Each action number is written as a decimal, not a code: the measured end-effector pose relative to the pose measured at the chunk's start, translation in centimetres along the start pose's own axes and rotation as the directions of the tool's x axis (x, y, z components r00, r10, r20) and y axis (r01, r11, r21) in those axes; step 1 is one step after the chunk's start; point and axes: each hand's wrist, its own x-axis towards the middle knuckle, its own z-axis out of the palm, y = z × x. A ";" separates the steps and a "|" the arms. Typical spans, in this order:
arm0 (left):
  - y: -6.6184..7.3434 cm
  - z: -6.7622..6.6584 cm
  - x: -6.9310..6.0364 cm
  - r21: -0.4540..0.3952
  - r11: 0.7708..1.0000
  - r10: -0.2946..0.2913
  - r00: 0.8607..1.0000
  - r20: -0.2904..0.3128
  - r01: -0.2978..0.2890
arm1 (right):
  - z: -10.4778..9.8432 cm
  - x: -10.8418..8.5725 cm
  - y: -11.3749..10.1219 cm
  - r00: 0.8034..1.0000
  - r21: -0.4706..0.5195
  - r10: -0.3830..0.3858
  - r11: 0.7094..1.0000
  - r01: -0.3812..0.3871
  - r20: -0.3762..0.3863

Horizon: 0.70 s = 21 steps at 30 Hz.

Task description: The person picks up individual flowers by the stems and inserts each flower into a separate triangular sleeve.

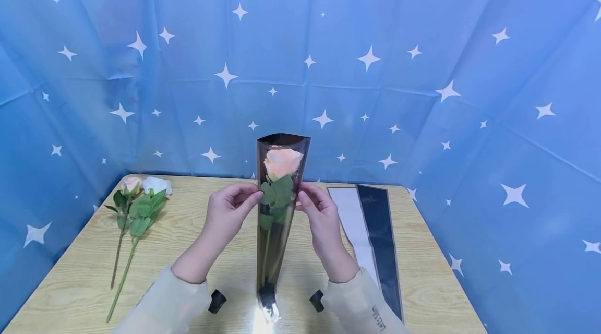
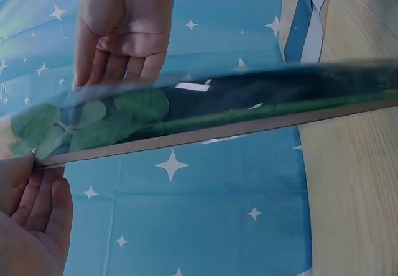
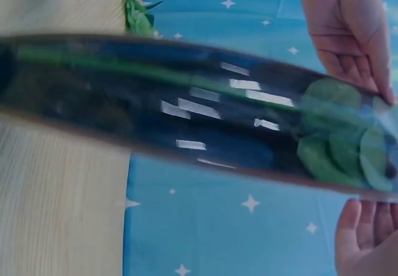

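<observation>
A pale peach rose (image 1: 283, 163) stands upright inside a tall flower sleeve (image 1: 277, 240), clear in front with a dark back. The sleeve's wide mouth gapes at the top, and its narrow dark foot is low over the table. My left hand (image 1: 230, 211) pinches the left edge between thumb and fingers at leaf height. Across from it, my right hand (image 1: 323, 219) pinches the right edge. In the left wrist view the green leaves (image 2: 93, 120) and stem show through the film. Glare streaks cross the film in the right wrist view.
Two more roses, one white (image 1: 157, 186) and one peach (image 1: 131, 183), lie at the table's left. Flat sleeves, one whitish (image 1: 353, 224) and one black (image 1: 378, 229), lie at the right. A blue star-patterned curtain (image 1: 300, 62) stands behind the wooden table (image 1: 422, 271).
</observation>
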 end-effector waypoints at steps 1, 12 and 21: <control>-0.1 0.0 0.0 -0.004 1.000 -0.005 1.000 0.001 0.005 | 0.0 0.0 0.1 1.000 -0.001 0.006 1.000 -0.006 -0.002; -0.7 -0.4 0.5 -0.057 0.996 -0.070 0.995 -0.065 0.066 | 0.0 0.3 0.4 0.999 0.006 0.002 1.000 -0.002 -0.040; -2.1 -0.6 0.2 -0.023 0.991 -0.129 0.989 0.072 0.131 | 0.2 0.9 -0.2 0.995 0.038 0.012 0.999 -0.008 -0.103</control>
